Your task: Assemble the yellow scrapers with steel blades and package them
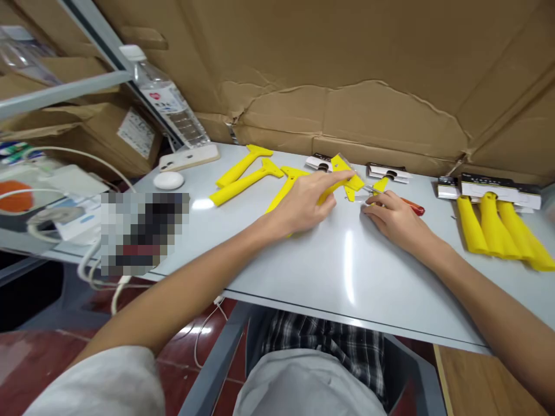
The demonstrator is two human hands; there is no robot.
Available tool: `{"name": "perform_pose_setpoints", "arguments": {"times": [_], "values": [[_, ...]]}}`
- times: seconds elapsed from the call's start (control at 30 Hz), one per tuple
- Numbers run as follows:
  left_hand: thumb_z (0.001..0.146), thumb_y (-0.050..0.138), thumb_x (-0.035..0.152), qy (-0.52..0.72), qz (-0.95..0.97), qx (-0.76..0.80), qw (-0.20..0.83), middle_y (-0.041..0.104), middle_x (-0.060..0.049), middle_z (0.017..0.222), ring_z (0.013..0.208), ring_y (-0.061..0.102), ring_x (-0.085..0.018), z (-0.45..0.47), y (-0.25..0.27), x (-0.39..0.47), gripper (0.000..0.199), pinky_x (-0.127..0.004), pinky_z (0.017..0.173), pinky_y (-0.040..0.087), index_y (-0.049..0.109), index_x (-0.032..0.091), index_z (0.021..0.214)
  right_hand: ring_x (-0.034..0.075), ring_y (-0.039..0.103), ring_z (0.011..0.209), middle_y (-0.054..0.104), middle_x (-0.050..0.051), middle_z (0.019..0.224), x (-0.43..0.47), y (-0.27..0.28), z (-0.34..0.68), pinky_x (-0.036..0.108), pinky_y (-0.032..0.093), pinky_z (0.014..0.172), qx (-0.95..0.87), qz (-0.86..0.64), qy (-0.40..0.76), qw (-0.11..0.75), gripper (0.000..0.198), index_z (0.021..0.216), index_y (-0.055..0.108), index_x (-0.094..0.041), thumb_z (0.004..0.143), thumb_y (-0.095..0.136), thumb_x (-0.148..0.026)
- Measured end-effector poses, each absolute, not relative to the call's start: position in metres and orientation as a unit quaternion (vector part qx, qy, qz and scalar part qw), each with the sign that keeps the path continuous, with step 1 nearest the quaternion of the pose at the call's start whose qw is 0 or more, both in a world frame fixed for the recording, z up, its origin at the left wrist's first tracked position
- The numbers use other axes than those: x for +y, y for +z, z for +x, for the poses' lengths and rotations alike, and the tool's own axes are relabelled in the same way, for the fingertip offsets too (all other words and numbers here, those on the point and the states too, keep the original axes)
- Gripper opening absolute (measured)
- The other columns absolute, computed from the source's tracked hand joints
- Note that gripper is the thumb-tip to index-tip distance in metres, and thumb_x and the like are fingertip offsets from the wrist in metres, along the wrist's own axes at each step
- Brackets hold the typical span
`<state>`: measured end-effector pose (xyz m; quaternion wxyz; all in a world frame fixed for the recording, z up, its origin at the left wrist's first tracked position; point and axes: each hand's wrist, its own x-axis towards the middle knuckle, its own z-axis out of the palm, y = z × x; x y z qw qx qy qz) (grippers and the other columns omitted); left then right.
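My left hand (306, 199) is closed around the handle of a yellow scraper (347, 171), index finger stretched along its head. A clear plastic piece shows at the scraper's wide end. My right hand (392, 216) is closed on a screwdriver (414, 207); its red handle end sticks out past the hand, and the thin metal shaft meets the scraper's head. Behind the right hand, another yellow scraper (381, 184) lies partly hidden, by a black-and-white card (388, 173). Beside the left hand rests a loose yellow scraper (288, 184), partly covered by the forearm.
Two yellow scrapers (247, 182) lie farther left. Several carded yellow handles (489, 225) are grouped at the right. A plastic bottle (169, 101), a phone (191, 157) and a white mouse-like object (169, 180) stand at the left. Cardboard (347, 52) walls the table's back. White cables hang over the left edge.
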<state>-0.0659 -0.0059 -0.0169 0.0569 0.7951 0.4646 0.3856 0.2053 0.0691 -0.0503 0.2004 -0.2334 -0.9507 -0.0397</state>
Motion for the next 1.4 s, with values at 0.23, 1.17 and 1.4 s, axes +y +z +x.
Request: {"name": "perform_pose_setpoints", "arguments": {"times": [0.23, 1.17, 1.4], "values": [[0.099, 0.059, 0.021, 0.384, 0.792, 0.466, 0.09, 0.074, -0.007, 0.134, 0.12, 0.071, -0.025, -0.058, -0.015, -0.015, 0.044, -0.045, 0.11, 0.053, 0.067, 0.026, 0.141, 0.023, 0.059, 0.102, 0.071, 0.012, 0.109, 0.065, -0.037, 0.215, 0.04, 0.053, 0.087, -0.932, -0.242, -0.013, 0.27, 0.026, 0.106, 0.073, -0.019, 0.102, 0.048, -0.02], [0.097, 0.067, 0.051, 0.365, 0.512, 0.418, 0.656, 0.076, -0.013, 0.103, 0.071, 0.079, -0.023, -0.024, -0.028, -0.027, 0.047, -0.036, 0.062, 0.067, 0.055, 0.017, 0.127, 0.017, 0.072, 0.087, 0.074, 0.009, 0.102, 0.045, -0.028, 0.203, 0.032, 0.06, 0.078, -0.7, -0.38, 0.485, 0.361, 0.044, 0.107, 0.069, -0.017, 0.081, 0.081, -0.05], [0.096, 0.067, 0.051, 0.325, 0.605, 0.435, 0.582, 0.069, -0.001, 0.069, 0.054, 0.072, -0.019, -0.029, -0.028, -0.031, 0.046, -0.029, 0.052, 0.06, 0.056, 0.017, 0.124, 0.019, 0.074, 0.09, 0.075, 0.01, 0.103, 0.04, -0.031, 0.199, 0.031, 0.061, 0.078, -0.701, -0.379, 0.489, 0.355, 0.039, 0.104, 0.068, -0.016, 0.083, 0.077, -0.048]]}}
